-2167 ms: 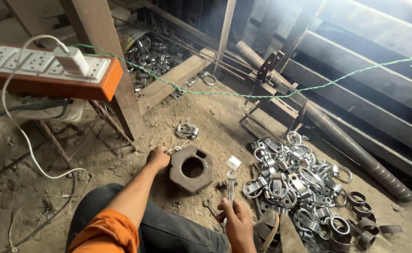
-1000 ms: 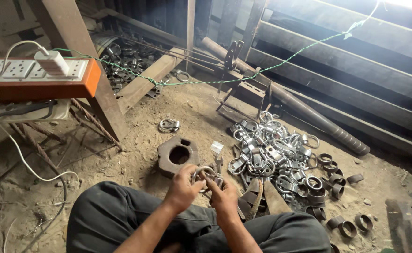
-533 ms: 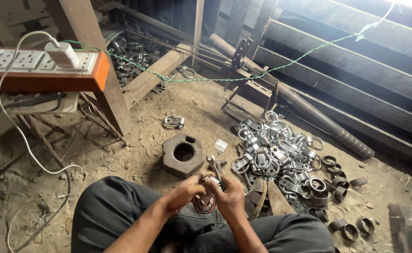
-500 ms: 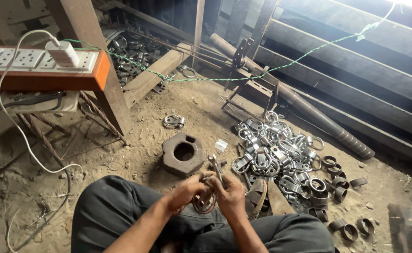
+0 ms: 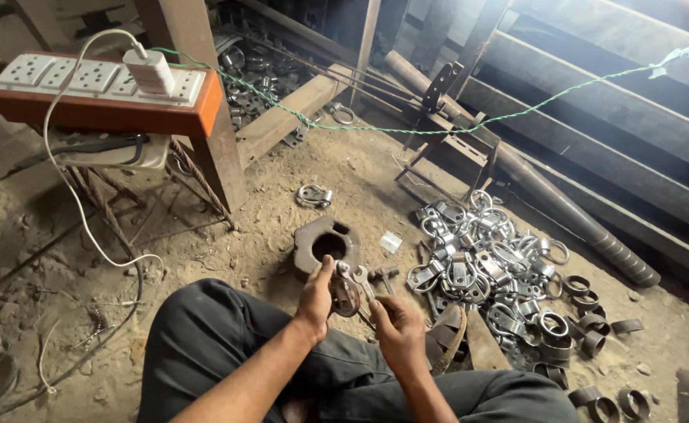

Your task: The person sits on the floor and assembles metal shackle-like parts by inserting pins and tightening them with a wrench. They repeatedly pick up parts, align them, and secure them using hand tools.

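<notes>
On a dirt floor w/ one heap of clamps, left hand & right hand both pinch one clamp.

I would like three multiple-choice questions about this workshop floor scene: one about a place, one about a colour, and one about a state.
1. Where does the heavy iron block with a hole lie?
A. on the dirt floor ahead of the hands
B. on the orange board
C. on top of the clamp pile

2. What colour is the string stretched across the scene?
A. red
B. green
C. white

3. What is the state of the round metal clamp?
A. lying on the ground alone
B. hanging from the string
C. held up between both hands

Answers:
1 A, the block rests on the soil just beyond the left hand.
2 B, the string reads plainly green against the dark beams.
3 C, the left hand and right hand both grip the clamp above the lap.
</notes>
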